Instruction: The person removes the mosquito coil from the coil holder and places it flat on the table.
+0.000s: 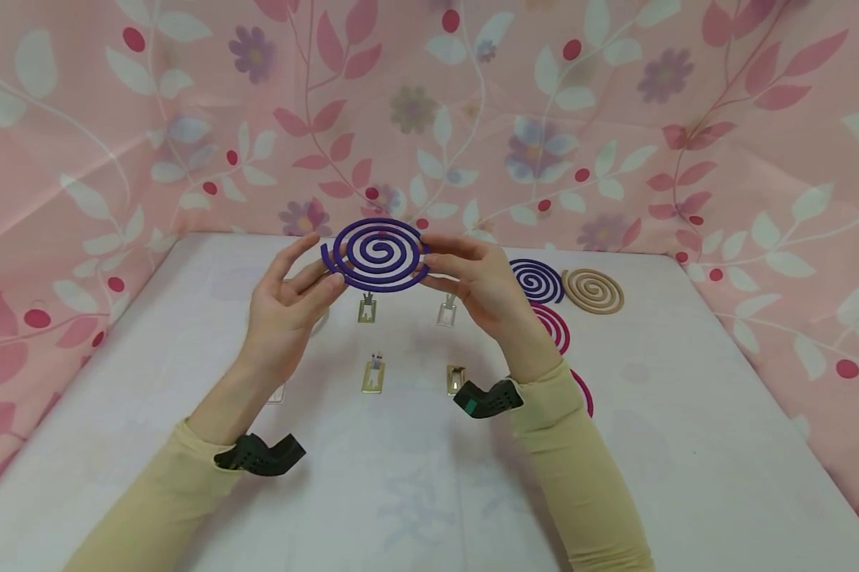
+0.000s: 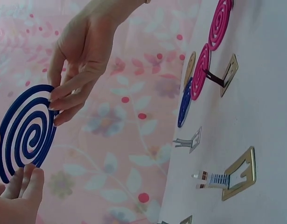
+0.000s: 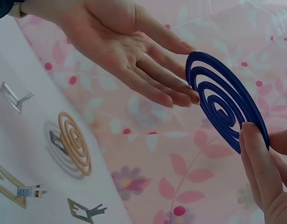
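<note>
Raised above the table is a dark blue-purple mosquito coil (image 1: 381, 253), spanning the space between my two hands. My left hand (image 1: 279, 322) pinches its left edge between thumb and fingers. On the opposite edge, my right hand (image 1: 497, 292) grips the rim with its fingertips; its thumb is hidden in the head view. The right wrist view shows the coil (image 3: 249, 106) tilted, with fingers of both hands at its rim. Small metal coil stands (image 1: 373, 378) with upright prongs stand on the table below.
At the right on the white table (image 1: 686, 445) lie another blue coil (image 1: 532, 280), a tan coil (image 1: 593, 291) and pink coils (image 1: 558, 327), partly behind my right arm. In the right wrist view a tan coil (image 3: 68, 135) rests on a stand. Floral cloth (image 1: 429, 119) rises behind.
</note>
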Tool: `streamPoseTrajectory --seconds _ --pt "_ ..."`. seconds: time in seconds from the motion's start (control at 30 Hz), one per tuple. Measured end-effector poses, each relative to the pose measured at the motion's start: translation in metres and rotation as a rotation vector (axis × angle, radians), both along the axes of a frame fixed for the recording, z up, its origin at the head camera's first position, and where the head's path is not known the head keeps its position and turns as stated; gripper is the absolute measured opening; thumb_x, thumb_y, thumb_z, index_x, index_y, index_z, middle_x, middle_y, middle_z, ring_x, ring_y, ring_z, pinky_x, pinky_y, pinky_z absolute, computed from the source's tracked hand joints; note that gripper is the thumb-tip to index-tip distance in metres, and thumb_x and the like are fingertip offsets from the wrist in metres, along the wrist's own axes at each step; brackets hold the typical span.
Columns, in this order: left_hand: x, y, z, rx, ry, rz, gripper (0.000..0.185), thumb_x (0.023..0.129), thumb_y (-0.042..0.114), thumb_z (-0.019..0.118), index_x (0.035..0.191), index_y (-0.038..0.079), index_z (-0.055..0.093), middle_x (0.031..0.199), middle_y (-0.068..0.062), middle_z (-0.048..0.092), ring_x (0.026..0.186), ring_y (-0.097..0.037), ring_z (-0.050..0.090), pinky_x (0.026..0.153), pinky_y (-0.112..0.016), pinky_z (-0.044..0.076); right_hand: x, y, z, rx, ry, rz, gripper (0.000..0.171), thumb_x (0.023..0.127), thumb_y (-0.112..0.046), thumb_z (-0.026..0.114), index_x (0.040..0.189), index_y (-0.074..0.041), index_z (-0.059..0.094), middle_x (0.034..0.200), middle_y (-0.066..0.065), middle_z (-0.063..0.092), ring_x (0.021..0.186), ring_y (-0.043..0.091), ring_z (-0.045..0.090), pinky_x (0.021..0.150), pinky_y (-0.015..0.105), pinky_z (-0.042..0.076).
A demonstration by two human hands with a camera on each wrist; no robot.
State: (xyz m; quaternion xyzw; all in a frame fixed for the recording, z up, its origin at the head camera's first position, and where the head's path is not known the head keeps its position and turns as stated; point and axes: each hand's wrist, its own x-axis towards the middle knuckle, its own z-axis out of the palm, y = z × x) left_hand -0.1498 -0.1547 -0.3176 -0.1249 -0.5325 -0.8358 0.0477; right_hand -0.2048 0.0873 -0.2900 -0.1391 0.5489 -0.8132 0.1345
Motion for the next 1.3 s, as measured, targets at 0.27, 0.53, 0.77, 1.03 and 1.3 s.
streamPoseTrajectory --seconds 0.27,0.53,0.77,1.03,1.3 --pt "0.006 0.01 0.005 0.107 -0.01 0.011 0.058 0.087 -0.004 0.06 0.139 0.011 0.041 0.124 -0.014 0.061 0.112 -0.024 0.06 0.097 -0.034 0.045 0.006 0.007 0.01 -0.009 0.089 0.036 0.032 0.088 0.0 0.061 0.119 0.004 0.06 0.114 0.013 0.061 0.096 0.025 0.063 0.09 0.044 0.051" --pt "0.006 0.025 0.013 0.326 -0.072 -0.074 0.052 0.088 -0.01 0.055 0.135 0.008 0.041 0.124 -0.015 0.059 0.11 -0.023 0.06 0.098 -0.035 0.044 0.006 0.016 0.009 -0.045 0.05 0.015 0.033 0.087 0.0 0.062 0.12 0.004 0.059 0.116 0.013 0.059 0.094 0.024 0.064 0.091 0.043 0.05" --pt "-0.012 0.052 0.019 0.409 -0.161 -0.119 0.051 0.087 -0.013 0.054 0.132 0.007 0.043 0.124 -0.015 0.055 0.106 -0.021 0.062 0.096 -0.034 0.046 0.002 0.039 -0.002 -0.14 -0.05 -0.061 0.03 0.086 0.003 0.061 0.117 0.003 0.063 0.113 0.013 0.062 0.092 0.023 0.067 0.089 0.038 0.051" --pt "-0.027 0.088 0.019 0.363 -0.23 -0.136 0.048 0.088 -0.014 0.05 0.131 0.006 0.043 0.125 -0.016 0.054 0.105 -0.02 0.06 0.093 -0.033 0.048 0.004 0.076 -0.004 -0.14 -0.002 -0.106 0.032 0.087 0.003 0.06 0.119 0.004 0.061 0.107 0.012 0.067 0.088 0.02 0.068 0.087 0.034 0.052" --pt "-0.036 0.126 0.016 0.401 -0.269 -0.185 0.052 0.087 -0.015 0.051 0.133 0.006 0.045 0.119 -0.016 0.055 0.101 -0.02 0.062 0.089 -0.031 0.05 0.013 0.115 -0.003 -0.147 -0.013 -0.167 0.032 0.088 0.003 0.059 0.119 0.004 0.061 0.105 0.012 0.067 0.085 0.02 0.068 0.083 0.03 0.054"
